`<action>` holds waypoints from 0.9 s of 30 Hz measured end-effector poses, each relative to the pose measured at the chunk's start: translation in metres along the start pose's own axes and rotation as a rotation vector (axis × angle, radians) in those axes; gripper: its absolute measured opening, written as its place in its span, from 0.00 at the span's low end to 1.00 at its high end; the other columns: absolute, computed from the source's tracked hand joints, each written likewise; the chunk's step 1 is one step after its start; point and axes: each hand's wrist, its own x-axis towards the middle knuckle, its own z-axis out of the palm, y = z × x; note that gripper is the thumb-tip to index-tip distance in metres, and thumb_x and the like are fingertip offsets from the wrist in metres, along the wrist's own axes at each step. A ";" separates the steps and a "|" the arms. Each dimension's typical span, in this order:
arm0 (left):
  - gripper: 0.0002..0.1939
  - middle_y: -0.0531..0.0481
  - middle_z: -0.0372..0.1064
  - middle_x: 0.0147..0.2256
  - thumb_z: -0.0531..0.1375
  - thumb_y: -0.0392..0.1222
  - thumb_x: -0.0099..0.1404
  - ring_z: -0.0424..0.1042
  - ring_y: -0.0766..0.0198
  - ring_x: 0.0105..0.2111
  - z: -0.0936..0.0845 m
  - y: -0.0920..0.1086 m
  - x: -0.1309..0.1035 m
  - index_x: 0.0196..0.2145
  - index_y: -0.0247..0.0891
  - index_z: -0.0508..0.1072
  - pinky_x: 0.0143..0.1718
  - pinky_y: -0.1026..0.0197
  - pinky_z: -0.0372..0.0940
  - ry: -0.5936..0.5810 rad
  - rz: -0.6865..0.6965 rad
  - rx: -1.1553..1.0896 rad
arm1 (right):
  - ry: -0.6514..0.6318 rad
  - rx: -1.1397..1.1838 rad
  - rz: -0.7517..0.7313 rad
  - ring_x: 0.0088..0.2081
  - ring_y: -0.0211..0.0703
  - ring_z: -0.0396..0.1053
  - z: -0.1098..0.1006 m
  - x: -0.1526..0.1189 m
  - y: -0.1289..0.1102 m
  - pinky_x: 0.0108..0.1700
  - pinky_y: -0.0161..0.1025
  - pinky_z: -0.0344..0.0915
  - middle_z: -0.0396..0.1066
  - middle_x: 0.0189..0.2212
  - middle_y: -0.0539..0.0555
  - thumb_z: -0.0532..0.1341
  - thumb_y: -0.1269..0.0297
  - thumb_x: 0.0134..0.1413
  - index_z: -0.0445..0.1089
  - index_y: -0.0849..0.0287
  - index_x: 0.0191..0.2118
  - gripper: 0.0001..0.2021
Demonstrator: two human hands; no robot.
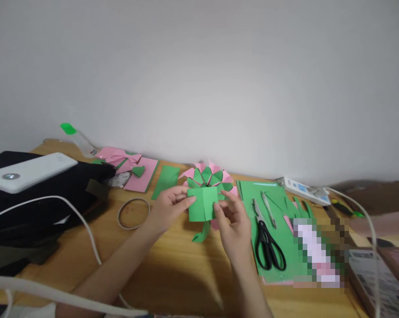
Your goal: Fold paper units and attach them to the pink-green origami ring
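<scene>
While the left hand [170, 207] pinches the left edge of a creased green paper piece [197, 207] between thumb and fingers, the right hand [234, 223] grips its right edge. The piece is held above the wooden table [176, 269], before a pink-and-green paper ornament [213, 178]. Black-handled scissors [267, 245] lie on green sheets [280, 274] at right.

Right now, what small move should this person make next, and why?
Probably fold the green paper square along its vertical crease: the left hand and right hand hold opposite sides, and that crease runs down the middle, so it looks like the natural fold line.
</scene>
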 end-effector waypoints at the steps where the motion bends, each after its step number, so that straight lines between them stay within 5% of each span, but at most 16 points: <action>1: 0.13 0.51 0.74 0.23 0.66 0.47 0.52 0.71 0.66 0.24 -0.001 -0.001 0.001 0.30 0.33 0.74 0.28 0.65 0.66 0.015 -0.005 0.005 | 0.018 -0.071 -0.035 0.28 0.37 0.68 0.001 0.000 0.000 0.28 0.35 0.68 0.72 0.32 0.52 0.63 0.59 0.54 0.69 0.56 0.49 0.17; 4: 0.13 0.52 0.73 0.23 0.66 0.45 0.52 0.70 0.67 0.24 -0.003 -0.005 0.003 0.31 0.33 0.74 0.27 0.66 0.64 0.059 -0.008 0.024 | 0.010 -0.157 -0.086 0.32 0.37 0.69 0.003 -0.001 -0.001 0.34 0.36 0.69 0.71 0.35 0.52 0.63 0.62 0.54 0.69 0.53 0.51 0.18; 10: 0.14 0.52 0.73 0.24 0.66 0.46 0.52 0.68 0.67 0.23 -0.005 -0.010 0.002 0.33 0.34 0.73 0.24 0.66 0.61 0.105 -0.008 0.051 | -0.078 0.132 0.082 0.24 0.34 0.62 0.007 0.002 0.000 0.22 0.31 0.59 0.65 0.27 0.47 0.64 0.59 0.53 0.67 0.55 0.50 0.19; 15: 0.17 0.50 0.76 0.28 0.66 0.46 0.53 0.73 0.64 0.29 -0.002 -0.008 0.000 0.38 0.34 0.72 0.32 0.64 0.67 0.070 -0.001 -0.060 | -0.101 0.239 0.117 0.24 0.33 0.61 0.007 0.004 0.000 0.25 0.31 0.60 0.66 0.25 0.46 0.65 0.59 0.52 0.66 0.56 0.49 0.19; 20: 0.15 0.53 0.75 0.27 0.68 0.43 0.50 0.72 0.67 0.26 0.004 -0.004 -0.003 0.34 0.35 0.71 0.29 0.66 0.67 0.034 -0.010 -0.123 | 0.001 0.211 0.071 0.34 0.36 0.69 0.009 -0.001 -0.001 0.33 0.32 0.67 0.71 0.35 0.50 0.64 0.60 0.54 0.66 0.53 0.48 0.16; 27: 0.15 0.51 0.76 0.28 0.67 0.43 0.51 0.75 0.63 0.29 0.006 0.000 -0.008 0.35 0.36 0.70 0.30 0.64 0.68 -0.009 0.016 -0.094 | -0.050 0.093 0.071 0.46 0.45 0.71 0.007 -0.007 -0.006 0.45 0.40 0.70 0.74 0.46 0.55 0.67 0.57 0.50 0.70 0.54 0.48 0.18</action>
